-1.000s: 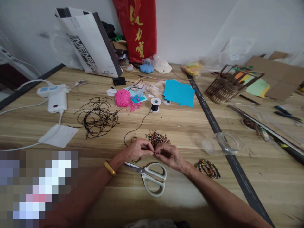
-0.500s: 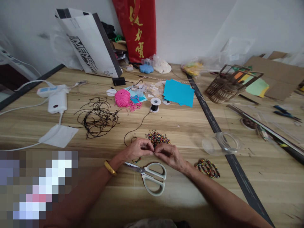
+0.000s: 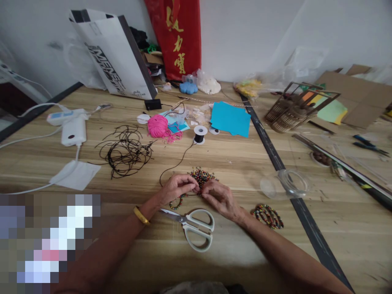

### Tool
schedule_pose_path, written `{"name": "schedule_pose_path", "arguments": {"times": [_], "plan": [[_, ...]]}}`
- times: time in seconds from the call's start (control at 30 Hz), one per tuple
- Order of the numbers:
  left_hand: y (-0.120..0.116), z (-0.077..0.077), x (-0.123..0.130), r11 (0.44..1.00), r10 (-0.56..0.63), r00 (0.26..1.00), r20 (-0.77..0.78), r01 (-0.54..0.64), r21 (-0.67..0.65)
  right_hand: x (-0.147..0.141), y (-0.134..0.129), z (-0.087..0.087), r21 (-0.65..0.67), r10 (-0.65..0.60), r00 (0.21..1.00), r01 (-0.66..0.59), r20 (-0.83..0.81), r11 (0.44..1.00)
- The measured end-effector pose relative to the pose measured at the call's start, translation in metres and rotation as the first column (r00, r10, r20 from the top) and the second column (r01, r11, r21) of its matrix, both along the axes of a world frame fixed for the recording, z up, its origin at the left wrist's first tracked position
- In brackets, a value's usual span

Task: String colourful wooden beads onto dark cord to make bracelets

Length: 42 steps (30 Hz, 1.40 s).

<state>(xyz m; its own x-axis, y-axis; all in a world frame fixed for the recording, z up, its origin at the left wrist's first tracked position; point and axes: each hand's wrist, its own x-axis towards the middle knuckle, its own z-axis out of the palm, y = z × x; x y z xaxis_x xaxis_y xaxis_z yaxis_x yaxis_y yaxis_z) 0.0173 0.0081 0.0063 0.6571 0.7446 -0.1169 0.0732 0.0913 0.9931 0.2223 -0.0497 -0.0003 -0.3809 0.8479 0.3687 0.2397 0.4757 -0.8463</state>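
Observation:
My right hand (image 3: pixel 221 199) is closed, its thumb and forefinger pinching the end of a thin dark cord (image 3: pixel 193 194). That cord runs left to a short curved string of colourful beads (image 3: pixel 177 203) lying on the table under my left hand (image 3: pixel 180 189). The left fingertips are drawn together by the near edge of a loose pile of small mixed-colour beads (image 3: pixel 203 176); what sits between them is too small to make out. Just below both hands lie white-handled scissors (image 3: pixel 198 229), blades pointing left. Several finished-looking bead loops (image 3: pixel 268 216) rest right of my right wrist.
A spool of black cord (image 3: pixel 200 134) stands beyond the beads, beside pink yarn (image 3: pixel 158 125) and blue paper sheets (image 3: pixel 231 119). Tangled black cords (image 3: pixel 125 153) lie left. Rightward are a clear round container (image 3: pixel 292 183), a dark strip across the table and a woven basket (image 3: pixel 288 116).
The left fingers have lifted slightly away from the right fingertips, so a gap with cord shows between the hands. More of the beaded string is now visible below the left hand.

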Motion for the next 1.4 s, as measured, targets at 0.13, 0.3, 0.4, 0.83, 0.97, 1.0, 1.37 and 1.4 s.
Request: {"name": "schedule_pose_path", "arguments": {"times": [0.13,0.3,0.4,0.83,0.97,1.0,1.37,1.4], "plan": [[-0.001,-0.004,0.002,0.996,-0.021,0.997,-0.074,0.027,0.08,0.001,0.001,-0.001,0.027,-0.003,1.0,0.002,0.008,1.0],[-0.002,-0.008,0.004,0.988,-0.087,0.991,-0.106,0.099,0.118,0.0,0.001,0.0,0.05,-0.005,1.0,0.004,0.021,0.999],[-0.003,-0.006,0.004,0.985,-0.088,0.987,-0.132,0.105,0.135,-0.001,0.001,0.001,0.048,0.008,1.0,-0.009,0.03,0.999],[0.001,-0.012,0.003,0.996,0.03,0.996,-0.08,-0.022,0.091,0.02,0.015,0.016,0.011,-0.158,0.974,0.158,0.163,0.987],[0.001,-0.013,0.003,0.995,0.014,0.997,-0.075,-0.007,0.095,0.027,0.019,0.015,0.082,-0.106,0.93,0.083,0.352,0.993],[0.001,-0.013,0.003,0.995,0.008,0.997,-0.071,-0.001,0.097,0.028,0.02,0.015,0.1,-0.106,0.906,0.071,0.41,0.993],[0.0,-0.015,0.006,0.999,0.006,0.999,-0.049,-0.004,0.046,0.021,0.011,0.02,0.151,-0.071,0.698,-0.053,0.712,0.987],[0.0,-0.016,0.006,0.999,0.007,0.999,-0.046,-0.005,0.042,0.02,0.011,0.02,0.151,-0.069,0.695,-0.058,0.715,0.987]]}}
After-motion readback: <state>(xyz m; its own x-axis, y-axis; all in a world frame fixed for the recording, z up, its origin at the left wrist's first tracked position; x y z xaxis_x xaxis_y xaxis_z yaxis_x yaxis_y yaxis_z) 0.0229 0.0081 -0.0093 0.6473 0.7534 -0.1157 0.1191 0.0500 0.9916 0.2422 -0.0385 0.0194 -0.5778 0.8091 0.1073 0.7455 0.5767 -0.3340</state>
